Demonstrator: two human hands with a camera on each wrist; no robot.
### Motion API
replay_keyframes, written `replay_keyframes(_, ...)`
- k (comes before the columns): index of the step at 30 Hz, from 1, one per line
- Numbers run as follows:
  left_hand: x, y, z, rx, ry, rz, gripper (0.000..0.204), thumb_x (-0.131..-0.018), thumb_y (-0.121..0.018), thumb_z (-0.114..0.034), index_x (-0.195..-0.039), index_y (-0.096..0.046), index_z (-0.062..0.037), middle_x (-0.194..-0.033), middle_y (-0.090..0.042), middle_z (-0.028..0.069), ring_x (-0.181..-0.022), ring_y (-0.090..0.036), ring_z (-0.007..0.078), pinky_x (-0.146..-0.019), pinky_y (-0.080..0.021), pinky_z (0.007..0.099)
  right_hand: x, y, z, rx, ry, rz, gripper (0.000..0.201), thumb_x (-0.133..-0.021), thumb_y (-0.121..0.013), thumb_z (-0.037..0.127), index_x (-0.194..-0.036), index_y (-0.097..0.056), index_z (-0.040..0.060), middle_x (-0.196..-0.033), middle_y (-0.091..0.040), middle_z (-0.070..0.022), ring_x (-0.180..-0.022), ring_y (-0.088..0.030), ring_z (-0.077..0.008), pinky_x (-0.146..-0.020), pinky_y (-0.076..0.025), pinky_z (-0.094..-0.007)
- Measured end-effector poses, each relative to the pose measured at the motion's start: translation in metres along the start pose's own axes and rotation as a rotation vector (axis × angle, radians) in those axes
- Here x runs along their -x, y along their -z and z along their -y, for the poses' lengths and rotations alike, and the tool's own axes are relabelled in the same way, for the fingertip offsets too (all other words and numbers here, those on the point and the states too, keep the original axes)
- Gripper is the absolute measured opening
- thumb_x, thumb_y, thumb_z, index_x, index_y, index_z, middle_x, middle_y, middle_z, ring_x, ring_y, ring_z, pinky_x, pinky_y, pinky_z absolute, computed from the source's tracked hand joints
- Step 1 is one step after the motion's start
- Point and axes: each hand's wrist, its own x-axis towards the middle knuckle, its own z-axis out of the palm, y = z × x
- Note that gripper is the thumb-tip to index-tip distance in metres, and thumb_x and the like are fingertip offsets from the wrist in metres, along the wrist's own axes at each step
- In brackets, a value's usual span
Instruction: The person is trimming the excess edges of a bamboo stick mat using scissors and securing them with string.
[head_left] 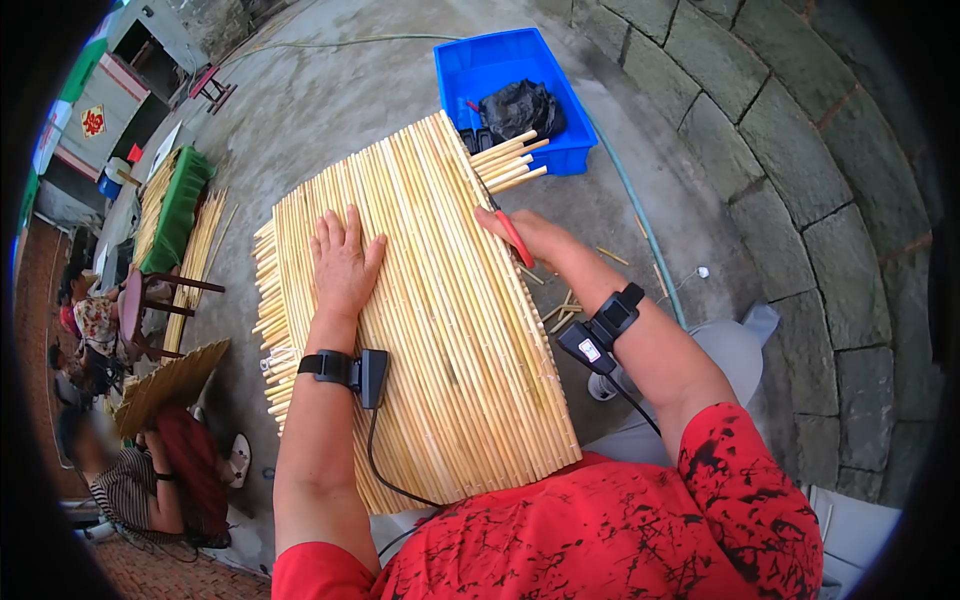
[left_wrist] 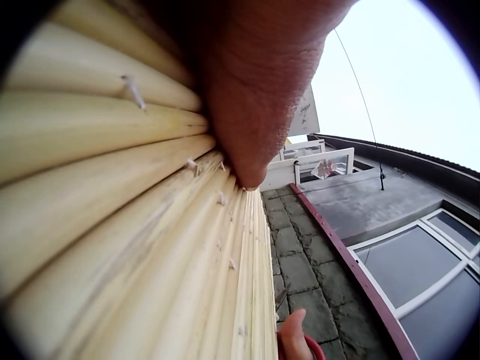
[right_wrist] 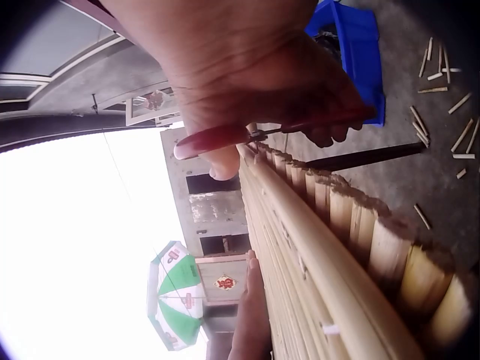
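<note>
A mat of pale stalks [head_left: 430, 330] tied side by side lies across the lap. On its upper left part the left hand [head_left: 345, 268] rests flat with fingers spread; in the left wrist view that hand [left_wrist: 255, 90] touches the stalks [left_wrist: 112, 202]. At the mat's right edge the right hand [head_left: 535, 238] grips red-handled cutters [head_left: 516, 238]. In the right wrist view the right hand [right_wrist: 247, 82] has its fingers around the red handles [right_wrist: 214, 140], close to the cut stalk ends [right_wrist: 390, 244]. The cutters' tips are hard to make out.
A blue bin [head_left: 575, 158] holding a black bag [head_left: 520, 108] stands beyond the mat. Cut stalk pieces lie on the ground to the right, near a hose [head_left: 640, 215]. At the left sit a person [head_left: 140, 490] with another mat, a stool [head_left: 135, 305] and a green-covered stack [head_left: 185, 205].
</note>
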Motion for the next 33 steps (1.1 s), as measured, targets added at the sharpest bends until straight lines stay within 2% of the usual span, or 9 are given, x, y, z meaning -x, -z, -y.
replay_keyframes(7, 0.002, -0.002, -0.003, -0.006, 0.018, -0.034, 0.064, -0.087, -0.042, -0.045, -0.135, -0.030, -0.0050, -0.137, -0.026, 0.0277, -0.130, -0.020, 0.0398, -0.106, -0.015, 0.0461, 0.022, 0.003, 0.006, -0.098, -0.040, 0.114, 0.071, -0.078, -0.047, 0.066, -0.088, -0.065, -0.0019, -0.076, -0.063, -0.0100, -0.062, -0.055, -0.0158, -0.056, -0.041, -0.0266)
replay_keyframes(10, 0.002, -0.002, -0.003, -0.015, 0.019, -0.037, 0.064, -0.087, -0.042, -0.045, -0.135, -0.031, -0.0048, -0.138, -0.026, 0.0277, -0.130, -0.020, 0.0397, -0.106, -0.015, 0.0463, 0.016, 0.007, 0.011, -0.126, -0.011, 0.154, 0.072, -0.078, -0.046, 0.067, -0.094, -0.065, -0.0016, -0.081, -0.063, -0.0104, -0.069, -0.056, -0.0160, -0.062, -0.042, -0.0276)
replay_keyframes(12, 0.001, -0.001, -0.003, -0.025, 0.016, -0.045, 0.064, -0.087, -0.042, -0.045, -0.135, -0.031, -0.0047, -0.138, -0.026, 0.0277, -0.130, -0.021, 0.0396, -0.106, -0.015, 0.0464, 0.011, 0.007, 0.014, 0.013, -0.041, 0.154, 0.072, -0.079, -0.045, 0.066, -0.100, -0.063, -0.0008, -0.087, -0.063, -0.0113, -0.078, -0.057, -0.0167, -0.069, -0.042, -0.0278)
replay_keyframes(16, 0.002, -0.004, -0.001, -0.027, 0.012, -0.048, 0.064, -0.086, -0.043, -0.045, -0.135, -0.032, -0.0040, -0.138, -0.025, 0.0280, -0.130, -0.021, 0.0403, -0.106, -0.014, 0.0466, -0.002, 0.007, 0.005, -0.082, 0.003, 0.185, 0.072, -0.081, -0.044, 0.065, -0.109, -0.056, 0.0002, -0.087, -0.061, -0.0058, -0.072, -0.056, -0.0100, -0.060, -0.042, -0.0234)
replay_keyframes(19, 0.003, -0.002, -0.001, -0.029, -0.001, -0.043, 0.065, -0.086, -0.043, -0.045, -0.134, -0.032, -0.0035, -0.137, -0.025, 0.0282, -0.130, -0.021, 0.0406, -0.106, -0.014, 0.0468, -0.006, 0.007, 0.003, -0.135, 0.024, 0.247, 0.074, -0.082, -0.044, 0.062, -0.118, -0.050, -0.0025, -0.100, -0.060, -0.0083, -0.084, -0.058, -0.0111, -0.070, -0.045, -0.0238)
replay_keyframes(21, 0.002, 0.001, -0.001, -0.025, 0.002, -0.030, 0.065, -0.086, -0.044, -0.045, -0.134, -0.032, -0.0032, -0.137, -0.025, 0.0283, -0.130, -0.021, 0.0408, -0.106, -0.014, 0.0470, -0.012, 0.005, -0.002, -0.154, 0.051, 0.187, 0.073, -0.080, -0.044, 0.066, -0.108, -0.060, 0.0006, -0.094, -0.063, -0.0124, -0.078, -0.057, -0.0165, -0.066, -0.044, -0.0271)
replay_keyframes(27, 0.003, 0.001, 0.000, -0.047, -0.012, -0.016, 0.062, -0.087, -0.043, -0.044, -0.135, -0.031, -0.0061, -0.138, -0.026, 0.0251, -0.130, -0.020, 0.0393, -0.106, -0.016, 0.0462, -0.006, -0.003, 0.004, -0.190, 0.076, 0.051, 0.067, -0.080, -0.051, 0.059, -0.091, -0.064, -0.0059, -0.080, -0.065, -0.0125, -0.070, -0.061, -0.0158, -0.064, -0.047, -0.0274)
replay_keyframes(29, 0.004, 0.002, 0.000, -0.056, -0.018, -0.012, 0.062, -0.086, -0.045, -0.042, -0.135, -0.032, -0.0060, -0.138, -0.027, 0.0248, -0.130, -0.021, 0.0400, -0.106, -0.017, 0.0464, 0.002, -0.003, 0.007, -0.155, 0.090, -0.056, 0.058, -0.080, -0.058, 0.052, -0.084, -0.065, -0.0053, -0.074, -0.065, -0.0114, -0.064, -0.061, -0.0144, -0.058, -0.047, -0.0260)
replay_keyframes(33, 0.003, 0.005, -0.002, -0.034, -0.020, -0.012, 0.062, -0.086, -0.047, -0.042, -0.134, -0.033, -0.0059, -0.137, -0.028, 0.0249, -0.129, -0.023, 0.0407, -0.105, -0.018, 0.0466, 0.015, -0.005, 0.015, -0.258, 0.055, -0.080, 0.052, -0.078, -0.064, 0.047, -0.081, -0.065, -0.0054, -0.070, -0.064, -0.0101, -0.058, -0.060, -0.0130, -0.052, -0.046, -0.0247)
